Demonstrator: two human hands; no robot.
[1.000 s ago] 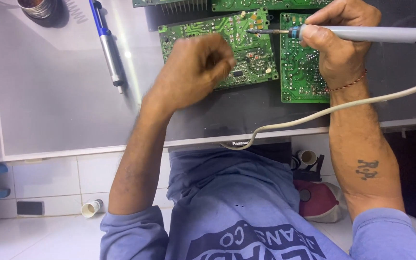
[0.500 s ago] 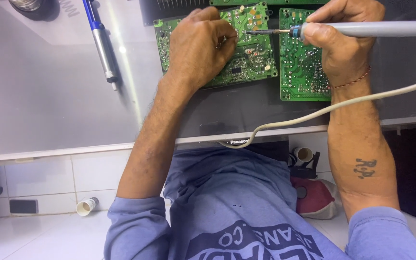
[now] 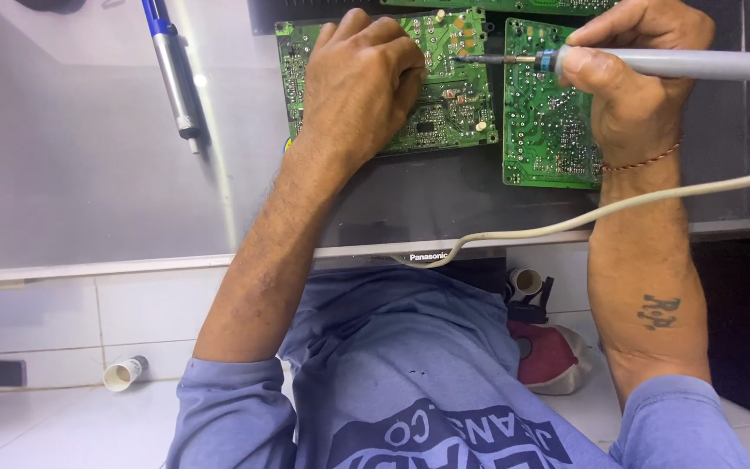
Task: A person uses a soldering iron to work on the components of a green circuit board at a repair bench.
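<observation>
Resting palm-down on a green circuit board (image 3: 444, 87), the left hand (image 3: 359, 82) has its fingers together and curled over the board's upper middle, covering much of it; whether anything is pinched under the fingertips cannot be told. The right hand (image 3: 631, 82) is clamped around the grey handle of a soldering iron (image 3: 653, 62), thumb and forefinger close to the front of the grip. The iron lies nearly level, its thin metal tip pointing left and reaching the top right part of that same board, just beside the left hand's knuckles. A second green board (image 3: 549, 130) sits right next to the first, partly under the right hand. Both boards lie on a grey panel (image 3: 88, 174) (its near edge runs across the picture above the person's chest). A pale cord (image 3: 566, 224) curves over the panel's near edge and passes in front of the right forearm. Well apart to the left, a pen-shaped tool with a blue and silver body (image 3: 171, 69) lies on the panel. Below, on the white floor, a small white tube (image 3: 123, 373) lies by the left elbow.
</observation>
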